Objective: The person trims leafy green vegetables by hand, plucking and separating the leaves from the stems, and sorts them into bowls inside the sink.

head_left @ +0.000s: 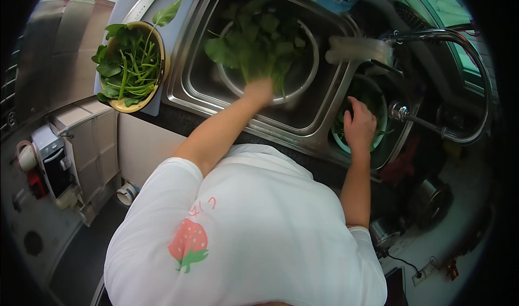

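Left hand [259, 91] is blurry but looks closed round the greens [254, 44] at the stem end, probably so the leafy end fans out across the basin [317, 60] in the sink [197, 52]; right hand [359, 123] is loosely spread over a bowl [385, 109] on the right, can't tell if it's touching anything

From here, the sink [186, 90] looks like satiny steel, glossier along its rim, and the tap [488, 79] like mirror-bright chrome. The greens [219, 51] are smooth-leaved. The yellow bowl [130, 108] has a glazed gloss, the chopping board [175, 14] smooth matt plastic, the knife [143, 4] shiny metal; the shirt [270, 225] is soft, matt cloth.
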The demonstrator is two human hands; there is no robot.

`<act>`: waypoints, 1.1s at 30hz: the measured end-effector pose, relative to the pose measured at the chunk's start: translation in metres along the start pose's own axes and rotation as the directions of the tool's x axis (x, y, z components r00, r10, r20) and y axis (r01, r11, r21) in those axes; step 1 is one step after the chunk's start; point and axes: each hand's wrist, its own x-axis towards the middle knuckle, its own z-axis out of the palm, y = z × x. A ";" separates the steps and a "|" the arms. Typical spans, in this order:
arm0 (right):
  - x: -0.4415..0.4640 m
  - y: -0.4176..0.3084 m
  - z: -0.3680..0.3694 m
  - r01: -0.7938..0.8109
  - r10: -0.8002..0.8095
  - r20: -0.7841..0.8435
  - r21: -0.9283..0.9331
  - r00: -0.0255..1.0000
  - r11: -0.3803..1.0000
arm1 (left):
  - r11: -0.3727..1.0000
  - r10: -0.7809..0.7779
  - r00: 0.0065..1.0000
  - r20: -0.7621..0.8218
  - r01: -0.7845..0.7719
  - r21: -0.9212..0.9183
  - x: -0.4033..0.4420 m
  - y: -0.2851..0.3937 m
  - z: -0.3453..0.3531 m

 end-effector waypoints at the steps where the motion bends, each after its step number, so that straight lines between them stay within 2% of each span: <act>1: 0.002 -0.008 -0.002 0.051 -0.047 -0.038 0.108 0.998 0.993 | 0.999 -0.019 0.999 -0.046 0.017 -0.031 0.000 0.004 0.004; 4: -0.001 -0.029 -0.011 0.088 -0.089 -0.006 0.216 0.996 0.972 | 0.983 -0.106 0.990 -0.090 0.091 -0.157 0.014 -0.001 0.005; 5: -0.003 -0.032 -0.010 0.100 -0.096 -0.027 0.243 0.995 0.965 | 0.962 -0.163 0.964 -0.208 0.109 -0.251 0.018 -0.009 0.010; 7: -0.001 -0.031 -0.006 0.114 -0.106 -0.044 0.282 0.993 0.952 | 0.893 -0.147 0.978 -0.146 0.068 -0.444 0.009 -0.014 -0.013; 8: -0.001 -0.030 -0.004 0.115 -0.103 -0.055 0.304 0.993 0.946 | 0.847 -0.129 0.985 -0.114 0.050 -0.529 0.001 -0.018 -0.028; 9: 0.001 -0.031 -0.002 0.130 -0.109 -0.081 0.330 0.991 0.935 | 0.701 -0.087 0.985 -0.150 -0.046 -0.711 -0.013 -0.025 -0.034; 12: 0.012 -0.040 -0.002 0.173 -0.117 -0.160 0.409 0.980 0.896 | 0.569 -0.016 0.988 -0.151 -0.115 -0.815 -0.072 -0.028 -0.074; 13: 0.018 -0.047 -0.005 0.194 -0.119 -0.192 0.442 0.974 0.876 | 0.529 -0.050 0.993 -0.108 -0.065 -0.846 -0.095 -0.020 -0.090; 14: 0.022 -0.054 -0.006 0.216 -0.120 -0.223 0.474 0.967 0.854 | 0.467 -0.040 0.992 -0.117 -0.085 -0.880 -0.107 -0.019 -0.093; 17: 0.032 -0.076 -0.011 0.337 -0.177 -0.362 0.445 0.915 0.830 | 0.286 0.008 0.987 -0.161 -0.156 -0.945 -0.135 -0.017 -0.098; 19: 0.034 -0.088 -0.015 0.451 -0.266 -0.476 0.332 0.838 0.828 | 0.256 0.021 0.980 -0.199 -0.197 -0.946 -0.149 -0.009 -0.099; 23: 0.027 -0.107 -0.014 0.597 -0.443 -0.586 0.087 0.679 0.798 | 0.194 0.046 0.959 -0.280 -0.284 -0.939 -0.166 0.006 -0.098; 26: 0.017 -0.112 -0.010 0.605 -0.446 -0.624 0.055 0.642 0.794 | 0.220 0.044 0.942 -0.331 -0.333 -0.917 -0.176 0.019 -0.100; 29: 0.011 -0.111 -0.015 0.614 -0.450 -0.684 -0.004 0.574 0.789 | 0.139 0.041 0.948 -0.316 -0.319 -0.938 -0.183 0.026 -0.099; 33: 0.006 -0.110 -0.024 0.613 -0.440 -0.731 -0.038 0.521 0.789 | -0.077 0.043 0.967 -0.250 -0.247 -0.966 -0.182 0.030 -0.082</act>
